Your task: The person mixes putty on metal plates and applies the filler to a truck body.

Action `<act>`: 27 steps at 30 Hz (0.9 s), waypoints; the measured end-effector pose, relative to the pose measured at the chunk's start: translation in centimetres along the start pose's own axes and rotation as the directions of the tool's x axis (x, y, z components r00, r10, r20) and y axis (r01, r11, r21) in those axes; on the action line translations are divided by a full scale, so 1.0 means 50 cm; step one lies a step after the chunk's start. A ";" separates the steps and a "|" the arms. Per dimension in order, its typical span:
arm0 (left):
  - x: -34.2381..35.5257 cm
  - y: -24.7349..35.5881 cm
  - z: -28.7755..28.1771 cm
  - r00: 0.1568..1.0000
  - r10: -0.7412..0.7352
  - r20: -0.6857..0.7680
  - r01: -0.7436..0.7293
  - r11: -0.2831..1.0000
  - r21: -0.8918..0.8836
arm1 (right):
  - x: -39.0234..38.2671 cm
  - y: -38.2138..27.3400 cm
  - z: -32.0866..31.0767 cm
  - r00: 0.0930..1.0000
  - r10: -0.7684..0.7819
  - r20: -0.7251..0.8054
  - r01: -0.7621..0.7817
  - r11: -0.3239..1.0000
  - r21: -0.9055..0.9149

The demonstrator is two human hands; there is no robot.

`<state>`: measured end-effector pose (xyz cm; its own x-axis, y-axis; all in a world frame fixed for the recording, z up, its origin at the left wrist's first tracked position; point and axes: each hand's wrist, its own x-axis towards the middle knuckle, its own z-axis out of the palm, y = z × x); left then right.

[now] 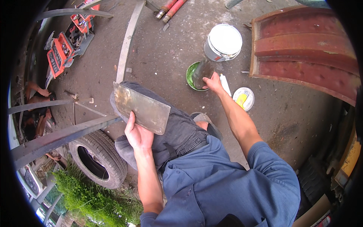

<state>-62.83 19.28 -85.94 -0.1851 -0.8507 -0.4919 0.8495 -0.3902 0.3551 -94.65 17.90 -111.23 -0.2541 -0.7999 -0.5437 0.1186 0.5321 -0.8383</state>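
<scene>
My left hand is closed on the lower edge of a flat, scuffed metal plate, thumb on top, held over my thigh. My right hand reaches forward and pinches a thin dark flat plate, slightly blurred. That plate tilts over a round green-rimmed tin with green paste inside. Whether it touches the paste, I cannot tell. Just right of this hand lies a white tube. Beside the tube sits a round white lid or tub with something yellow on it.
A white lidded bucket stands beyond the tin. Rusty red ribbed metal fills the far right. Metal bars, a tyre and orange toolboxes are at left, where another person's limbs show. Red cylinders lie far ahead.
</scene>
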 end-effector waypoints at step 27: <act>-0.007 -0.030 0.020 0.980 0.152 -0.128 -0.102 0.938 0.331 | -0.085 -0.030 -0.021 0.886 -0.459 -0.059 0.362 0.766 -0.531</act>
<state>-64.52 19.81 -85.52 0.0103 -0.8480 -0.5299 0.6524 -0.3958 0.6462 -94.78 20.79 -107.65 -0.3359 -0.9371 -0.0947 -0.5105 0.2656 -0.8179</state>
